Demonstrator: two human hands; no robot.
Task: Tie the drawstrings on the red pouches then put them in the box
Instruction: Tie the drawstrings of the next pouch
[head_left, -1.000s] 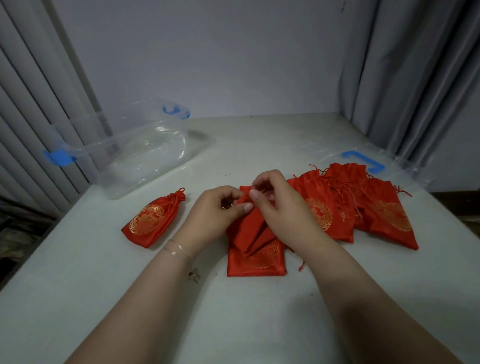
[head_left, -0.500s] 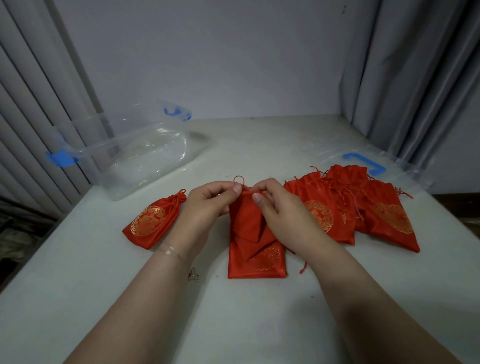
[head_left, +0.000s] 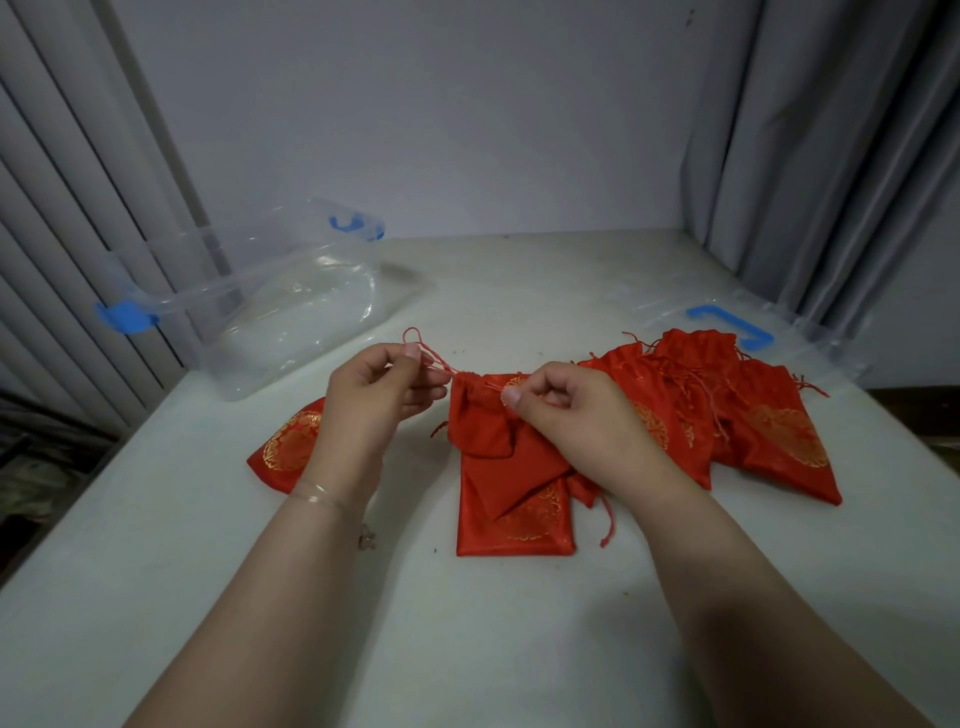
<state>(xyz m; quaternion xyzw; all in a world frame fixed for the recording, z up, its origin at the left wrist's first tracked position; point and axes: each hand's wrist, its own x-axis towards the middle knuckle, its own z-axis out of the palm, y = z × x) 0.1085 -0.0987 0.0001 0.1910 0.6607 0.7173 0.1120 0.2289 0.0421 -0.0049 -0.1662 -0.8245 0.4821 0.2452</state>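
Item in hand: pouch (head_left: 483, 415) above a flat one on the table (head_left: 156, 571); left hand (head_left: 374, 395) and right hand (head_left: 566, 410) each pinch its drawstrings, cinching. One tied pouch (head_left: 283, 449) left; untied heap (head_left: 753, 415) right. Box (head_left: 270, 296) beyond, apparently empty.

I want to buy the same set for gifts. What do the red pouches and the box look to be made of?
The held pouch looks like a satin-type woven fabric: it creases softly, shows a mild sheen and carries a gold printed or stitched medallion, with a thin red cord drawstring. The box appears to be clear, glossy plastic with blue clips; the wall shows through it.
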